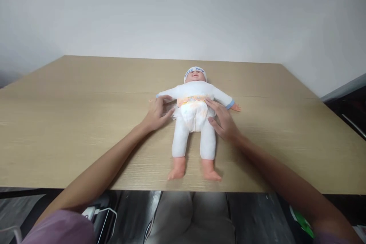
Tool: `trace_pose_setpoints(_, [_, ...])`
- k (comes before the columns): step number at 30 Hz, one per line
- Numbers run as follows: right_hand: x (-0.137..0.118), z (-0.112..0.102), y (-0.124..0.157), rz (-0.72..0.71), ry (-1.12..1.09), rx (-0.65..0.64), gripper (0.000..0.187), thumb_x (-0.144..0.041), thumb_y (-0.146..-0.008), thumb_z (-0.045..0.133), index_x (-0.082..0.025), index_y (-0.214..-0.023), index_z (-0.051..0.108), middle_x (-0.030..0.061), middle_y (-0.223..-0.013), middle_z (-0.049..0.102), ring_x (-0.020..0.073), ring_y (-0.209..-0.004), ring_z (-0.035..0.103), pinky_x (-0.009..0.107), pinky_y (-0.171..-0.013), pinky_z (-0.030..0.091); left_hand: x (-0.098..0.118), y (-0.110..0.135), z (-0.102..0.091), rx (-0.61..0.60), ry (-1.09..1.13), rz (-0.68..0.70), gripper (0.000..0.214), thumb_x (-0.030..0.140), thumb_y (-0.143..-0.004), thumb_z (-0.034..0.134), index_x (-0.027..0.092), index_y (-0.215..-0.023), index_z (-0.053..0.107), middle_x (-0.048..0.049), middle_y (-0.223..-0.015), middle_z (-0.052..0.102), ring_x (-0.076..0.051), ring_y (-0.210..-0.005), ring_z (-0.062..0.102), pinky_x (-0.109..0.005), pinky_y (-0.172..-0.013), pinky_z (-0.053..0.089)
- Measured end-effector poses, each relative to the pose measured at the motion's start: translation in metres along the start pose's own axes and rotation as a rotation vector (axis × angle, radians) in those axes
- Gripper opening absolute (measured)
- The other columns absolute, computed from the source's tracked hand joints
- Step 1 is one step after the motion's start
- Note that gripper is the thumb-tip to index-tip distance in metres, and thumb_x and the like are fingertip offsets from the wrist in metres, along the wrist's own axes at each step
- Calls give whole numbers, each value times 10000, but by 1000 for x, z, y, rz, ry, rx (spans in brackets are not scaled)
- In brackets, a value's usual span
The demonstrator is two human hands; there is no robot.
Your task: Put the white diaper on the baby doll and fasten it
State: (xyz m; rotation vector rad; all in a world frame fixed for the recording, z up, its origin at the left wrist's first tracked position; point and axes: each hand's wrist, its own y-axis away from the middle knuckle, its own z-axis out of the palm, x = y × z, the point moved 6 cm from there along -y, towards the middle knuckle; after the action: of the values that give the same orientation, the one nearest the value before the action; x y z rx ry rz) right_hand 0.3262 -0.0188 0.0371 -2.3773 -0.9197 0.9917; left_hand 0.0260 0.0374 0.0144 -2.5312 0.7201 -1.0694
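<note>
The doll point(207, 143) lies on its back on the bench point(71, 122), between the two hands, its head farthest from the person and its bare feet pointing back toward the near edge; the left hand point(158, 113) rests beside its waist, fingertips at the side of the diaper point(194, 114), partly covering the end of one doll arm; the right hand point(224, 122) lies at the opposite hip, fingertips touching the diaper's other side; both hands are loose and unclenched, thumbs spread apart from the fingers; the diaper sits over the doll's white suit, its orange-patterned band across the belly; both doll arms stretch outward, the one beyond the right hand ending in a blue cuff point(230, 104); a white cap point(197, 69) with blue lettering covers the head; a pale wall point(171, 15) stands behind the bench.
</note>
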Motion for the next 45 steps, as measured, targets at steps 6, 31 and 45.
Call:
trace_pose_setpoints(6, [-33,-12,-36,-16,158,133,322,-393,-1118,568,-246,-1368,709,149,-1348,735,362,-1308,666,591,-1173,508,-20,14,-4,-125,-321,-216,328,554,-1003,617,231,-1005,558,-151,-1118,711,-386,-1136,629,-564,-1031,498])
trace_pose_setpoints(31, [-24,51,-115,210,35,-305,821,-252,-994,726,-70,-1737,427,113,-1155,815,301,-1088,734,400,-905,522,56,-56,15,-205,497,-241,548,720,-1016,640,201,-860,721,-34,-827,667,-177,-742,559,-307,-679,430])
trace_pose_setpoints(45, [-16,44,-115,319,-152,-208,486,-308,-1050,554,-229,-1525,618,-16,-981,725,192,-833,643,324,-804,448,6,-44,29,24,517,-224,501,658,-995,727,257,-1249,567,-28,-1002,599,-191,-857,573,-330,-787,499])
